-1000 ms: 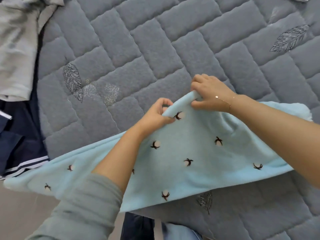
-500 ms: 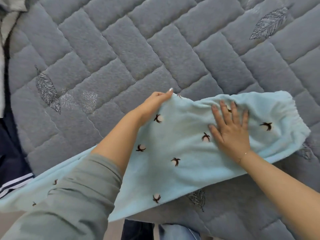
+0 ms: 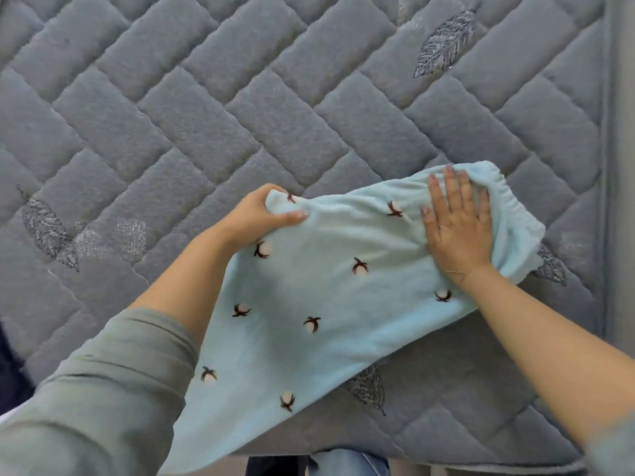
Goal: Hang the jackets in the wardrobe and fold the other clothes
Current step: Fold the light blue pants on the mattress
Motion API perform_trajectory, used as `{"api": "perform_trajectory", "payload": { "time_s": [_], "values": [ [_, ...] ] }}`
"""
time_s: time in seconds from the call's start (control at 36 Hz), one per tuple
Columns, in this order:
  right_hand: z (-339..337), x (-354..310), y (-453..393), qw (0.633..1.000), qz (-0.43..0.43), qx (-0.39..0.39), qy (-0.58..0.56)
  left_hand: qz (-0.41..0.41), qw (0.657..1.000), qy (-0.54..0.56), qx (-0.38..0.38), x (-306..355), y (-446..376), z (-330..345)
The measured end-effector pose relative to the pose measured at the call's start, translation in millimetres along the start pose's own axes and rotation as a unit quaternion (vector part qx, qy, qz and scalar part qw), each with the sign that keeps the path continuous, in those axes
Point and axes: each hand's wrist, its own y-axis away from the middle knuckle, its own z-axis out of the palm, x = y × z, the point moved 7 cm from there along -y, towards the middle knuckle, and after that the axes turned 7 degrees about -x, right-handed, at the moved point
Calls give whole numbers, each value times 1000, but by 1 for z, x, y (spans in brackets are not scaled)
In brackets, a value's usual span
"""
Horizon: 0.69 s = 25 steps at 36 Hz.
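Fleece garment (image 3: 330, 297), pale blue with small dark motifs, lies on the grey quilted bedcover (image 3: 206, 115). Left hand (image 3: 261, 214) pinches its far corner; right hand (image 3: 457, 228) presses flat, fingers spread, near its gathered end.

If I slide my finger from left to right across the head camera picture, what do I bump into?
Grey sleeve → left hand gripping the cloth's edge → light blue fleece garment → right hand pressed flat on it → bare quilted bedspread.
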Motion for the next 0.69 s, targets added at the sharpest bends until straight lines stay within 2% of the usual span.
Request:
{"api": "perform_trajectory", "payload": {
  "time_s": [0.06, 0.11, 0.17, 0.22, 0.28, 0.33, 0.39, 0.47, 0.53, 0.61, 0.64, 0.69],
  "values": [
    [-8, 14, 4, 999, 26, 25, 7, 11, 999, -39, 9, 5, 14, 1],
    [-17, 34, 8, 996, 69, 55, -14, 57, 991, -96, 68, 20, 34, 4],
    [-23, 59, 12, 986, 125, 50, -103, 116, 975, -154, 113, 34, 57, 19],
    [-21, 81, 14, 952, 175, 2, -251, 162, 954, -212, 139, 36, 80, 46],
    [-23, 91, 14, 929, 184, -51, -316, 176, 948, -239, 117, 23, 95, 81],
    [-25, 97, 13, 911, 177, -102, -358, 149, 949, -272, 56, -2, 104, 116],
    [-25, 96, 15, 866, 178, -184, -430, 111, 937, -332, 8, -29, 111, 141],
    [-26, 83, 28, 784, 161, -323, -506, 114, 939, -322, 42, -45, 123, 146],
    [-34, 71, 38, 748, 143, -354, -543, 98, 954, -254, 122, -48, 132, 132],
    [-50, 46, 58, 702, 124, -362, -601, 32, 931, -231, 280, -59, 147, 96],
    [-56, 34, 66, 682, 117, -370, -620, 16, 926, -234, 297, -65, 149, 86],
    [-68, 9, 84, 653, 97, -397, -637, 12, 936, -237, 258, -75, 145, 78]
  ]
}}
